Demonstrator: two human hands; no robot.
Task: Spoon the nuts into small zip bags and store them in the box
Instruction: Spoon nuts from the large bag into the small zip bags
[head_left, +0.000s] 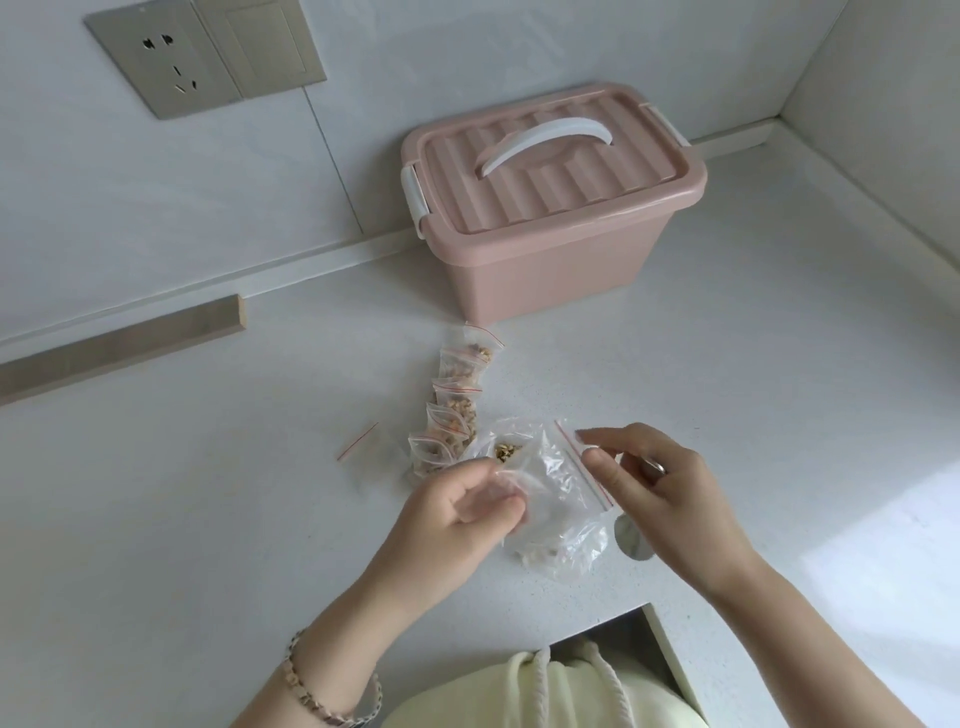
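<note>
Judging by the layout, filling is nearly done: a row of small clear nut-filled zip bags (457, 410) lies at frame centre. The left hand (467, 499) and right hand (660, 488) each pinch the large clear red-strip bag (556, 488). The pink plastic lidded box (550, 208), upper centre, is closed; storing remains.

Pink box (545, 260) lidded by the wall; small zip bags (457, 410) filled, lined up before it; crumpled nut bag (556, 499) nearest, spoon (631, 538) alongside.

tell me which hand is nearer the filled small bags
Left. The left hand lies right by the filled small bags; the right hand, holding the spoon, is across the big bag.
</note>
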